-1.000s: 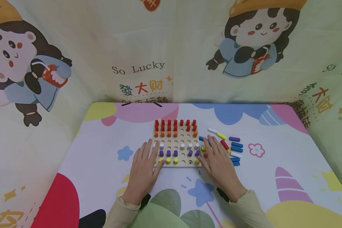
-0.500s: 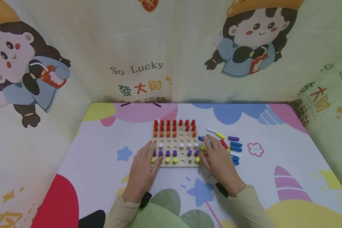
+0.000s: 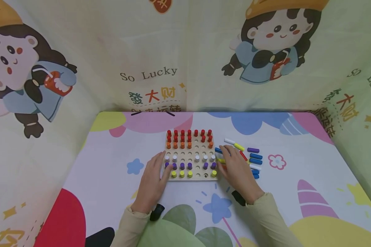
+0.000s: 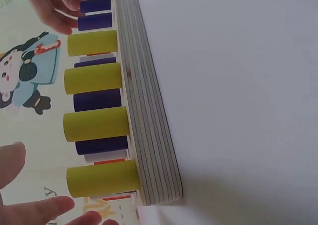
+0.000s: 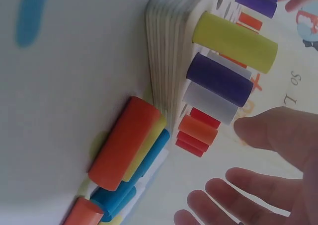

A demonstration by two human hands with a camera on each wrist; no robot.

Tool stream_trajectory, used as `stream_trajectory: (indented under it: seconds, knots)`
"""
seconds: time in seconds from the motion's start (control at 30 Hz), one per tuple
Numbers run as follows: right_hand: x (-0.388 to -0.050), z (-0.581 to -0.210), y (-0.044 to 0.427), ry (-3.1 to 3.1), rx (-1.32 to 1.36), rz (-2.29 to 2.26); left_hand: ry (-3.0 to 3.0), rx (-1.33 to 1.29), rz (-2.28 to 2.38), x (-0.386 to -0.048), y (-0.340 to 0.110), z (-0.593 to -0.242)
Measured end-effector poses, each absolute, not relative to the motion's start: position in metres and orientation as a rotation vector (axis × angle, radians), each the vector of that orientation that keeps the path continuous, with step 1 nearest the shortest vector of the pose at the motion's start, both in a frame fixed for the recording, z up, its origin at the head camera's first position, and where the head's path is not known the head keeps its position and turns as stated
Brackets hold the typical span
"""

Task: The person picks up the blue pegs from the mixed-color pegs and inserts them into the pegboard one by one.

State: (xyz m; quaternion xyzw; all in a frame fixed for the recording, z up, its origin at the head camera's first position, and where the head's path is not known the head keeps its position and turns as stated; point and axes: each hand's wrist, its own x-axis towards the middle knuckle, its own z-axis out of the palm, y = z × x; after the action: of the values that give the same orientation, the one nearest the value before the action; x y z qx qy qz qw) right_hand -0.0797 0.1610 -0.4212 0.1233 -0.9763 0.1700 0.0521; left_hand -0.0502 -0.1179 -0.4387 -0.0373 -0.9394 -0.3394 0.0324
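Observation:
A wooden peg board (image 3: 194, 178) stands in the middle of the table, with rows of red, orange, white, purple and yellow pegs and several bare holes. My left hand (image 3: 152, 183) lies along the board's left edge, fingers relaxed, thumb by the front-left pegs. At the right edge is my right hand (image 3: 239, 173), loosely bent over part of the loose pegs, holding nothing that I can see. In the left wrist view a yellow peg (image 4: 102, 179) stands at the board's corner near my fingertips. The right wrist view has my thumb near a white peg (image 5: 210, 102).
Loose pegs lie right of the board: a purple peg (image 3: 253, 150), blue pegs (image 3: 256, 156), white ones, a yellow peg (image 3: 239, 147) and a red one. A printed curtain (image 3: 204, 92) rises behind the table's back edge.
My left hand has shifted slightly left, uncovering the white peg at the board's left edge. My right hand's fingers have drawn in a little. The board and pegs look unmoved.

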Motion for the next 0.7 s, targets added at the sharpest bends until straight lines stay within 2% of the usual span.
stream_trajectory:
  seconds: [0.7]
  knots:
    - [-0.103,-0.418,0.162,-3.047,0.443,0.501,-2.829,0.087,-1.454,-0.066,-0.122,-0.443]
